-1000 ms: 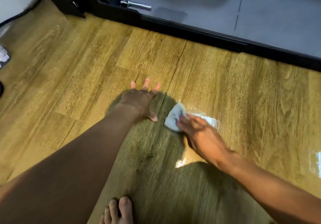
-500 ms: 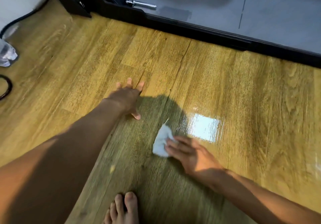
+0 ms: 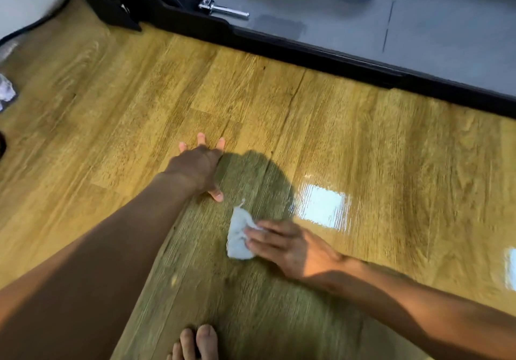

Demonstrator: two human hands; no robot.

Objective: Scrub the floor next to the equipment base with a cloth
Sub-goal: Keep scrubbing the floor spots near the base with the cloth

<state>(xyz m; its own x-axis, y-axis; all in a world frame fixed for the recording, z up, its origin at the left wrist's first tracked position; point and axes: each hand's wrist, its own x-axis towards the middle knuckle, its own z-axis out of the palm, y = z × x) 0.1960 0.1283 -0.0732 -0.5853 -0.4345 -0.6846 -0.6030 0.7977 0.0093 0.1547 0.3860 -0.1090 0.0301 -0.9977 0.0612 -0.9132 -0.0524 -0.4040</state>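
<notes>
Cloth [image 3: 240, 234], small, pale and crumpled, lies on the wooden floor [image 3: 391, 150] well apart from the equipment base [image 3: 307, 49], whose black edge runs slantwise across the boards on the far side from me. My right hand [image 3: 287, 245] lies over the part of the cloth that faces toward the base's right end. Its fingers [image 3: 273, 227] are stretched fairly straight and press the fabric down onto the boards; where my thumb lies I cannot tell. A loose thread sticks up from the corner of the cloth nearest the base. My left hand [image 3: 198, 167] is planted on the floor between the cloth and the base, much nearer the cloth. It is palm down, fingers spread and straight, holding nothing, and its thumb is near the cloth but apart from it. A dark shadow [image 3: 259, 175] covers the boards around both hands. Between my right hand and the base a bright square patch of glare [image 3: 321, 206] shines on the floor. Beyond its black edge the base carries a grey deck [image 3: 418, 24], with a short metal pin [image 3: 223, 10] close to that edge. Off the base's left end a black cable [image 3: 36, 23] curves over the floor, and farther out a crumpled white thing [image 3: 5, 91] is too blurred to name. My bare toes [image 3: 198, 343] show farthest from the base.
</notes>
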